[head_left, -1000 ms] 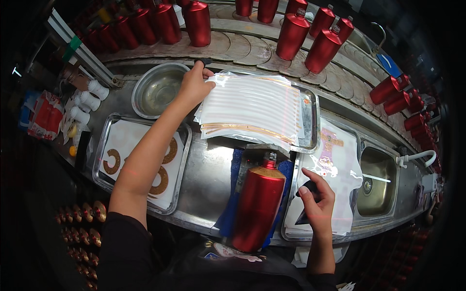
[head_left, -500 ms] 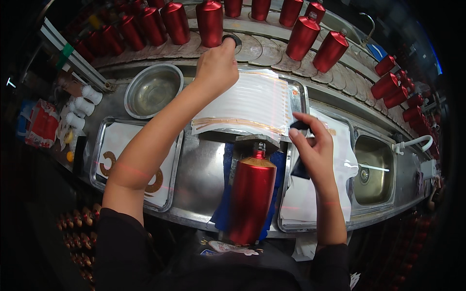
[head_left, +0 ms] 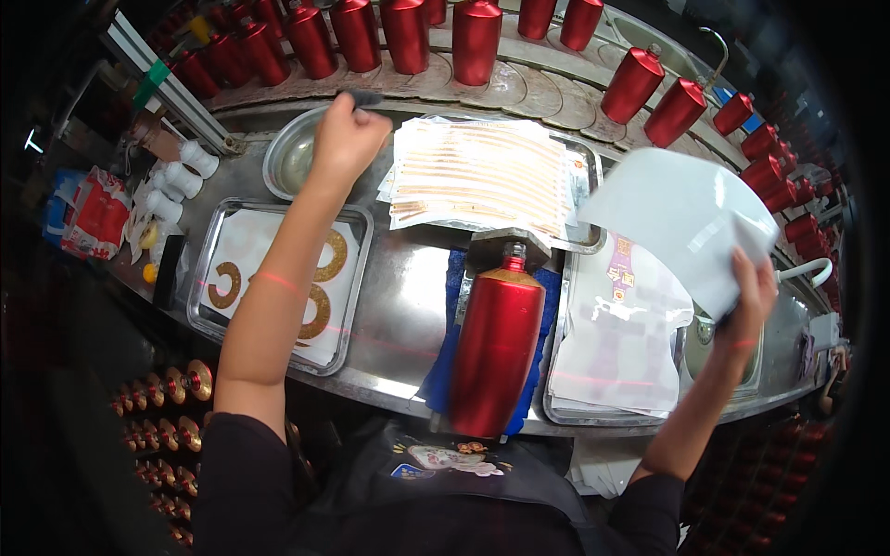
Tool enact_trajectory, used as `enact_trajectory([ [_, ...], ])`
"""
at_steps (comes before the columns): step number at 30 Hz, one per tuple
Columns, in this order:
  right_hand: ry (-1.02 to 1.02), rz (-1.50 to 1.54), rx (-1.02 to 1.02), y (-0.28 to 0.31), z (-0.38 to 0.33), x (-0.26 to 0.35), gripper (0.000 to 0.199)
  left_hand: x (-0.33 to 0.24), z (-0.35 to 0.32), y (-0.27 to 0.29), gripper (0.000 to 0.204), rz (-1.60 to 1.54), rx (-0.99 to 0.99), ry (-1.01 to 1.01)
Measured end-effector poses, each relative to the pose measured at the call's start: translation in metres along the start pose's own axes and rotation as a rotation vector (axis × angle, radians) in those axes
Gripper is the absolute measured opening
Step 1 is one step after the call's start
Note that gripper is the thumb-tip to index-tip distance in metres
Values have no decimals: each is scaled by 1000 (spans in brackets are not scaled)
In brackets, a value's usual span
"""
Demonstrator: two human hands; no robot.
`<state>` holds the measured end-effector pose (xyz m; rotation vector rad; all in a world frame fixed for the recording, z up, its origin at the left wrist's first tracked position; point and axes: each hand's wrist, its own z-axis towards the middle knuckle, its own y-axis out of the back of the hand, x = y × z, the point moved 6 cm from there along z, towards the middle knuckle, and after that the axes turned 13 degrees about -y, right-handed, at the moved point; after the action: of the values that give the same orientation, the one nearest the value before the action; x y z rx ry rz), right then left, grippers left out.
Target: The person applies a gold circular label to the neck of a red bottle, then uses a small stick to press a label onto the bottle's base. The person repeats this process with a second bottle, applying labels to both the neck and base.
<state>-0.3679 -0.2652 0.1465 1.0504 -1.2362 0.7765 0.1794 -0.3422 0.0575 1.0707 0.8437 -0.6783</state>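
Note:
My left hand (head_left: 348,141) is closed in a blurred fist over the near side of a metal bowl (head_left: 295,165). A small dark grey piece (head_left: 365,96) pokes out of it; its kind is unclear. Out to the right, my right hand (head_left: 753,295) grips a curled, glossy white sheet (head_left: 669,211) by its lower right edge. A red bottle (head_left: 496,347) with a gold shoulder and bare threaded neck lies in front of me on a blue cloth (head_left: 445,357), neck pointing away. Behind it, a stack of strip-printed decal sheets (head_left: 477,171) rests on a metal tray.
At left, a tray (head_left: 357,306) holds a white sheet with gold, ring-like decals (head_left: 222,284). At right, another tray (head_left: 554,389) bears pale sheets (head_left: 612,357), beside a sink (head_left: 756,357). Red bottles (head_left: 477,44) line a conveyor of overlapping plates (head_left: 547,97) across the back.
My left hand has moved left from the strip sheets toward the bowl. My right hand has swung right and now holds up a white sheet. Bottles on the conveyor appear shifted.

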Motion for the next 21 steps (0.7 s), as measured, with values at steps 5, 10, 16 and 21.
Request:
enact_trajectory([
  [5, -127, 91, -263, 217, -64, -29, 44, 46, -72, -15, 46, 162, 63, 69],
  [10, -302, 132, -548, 370, -177, -80, 49, 58, -71, -32, 59, 163, -55, 82],
  [16, -355, -180, -765, 477, -257, -203, 25, 63, -74, -35, 54, -130, 14, 148],
  [21, -345, -777, -922, 476, -225, -338, 33, 63, -79, -33, 45, -219, -24, 313],
])
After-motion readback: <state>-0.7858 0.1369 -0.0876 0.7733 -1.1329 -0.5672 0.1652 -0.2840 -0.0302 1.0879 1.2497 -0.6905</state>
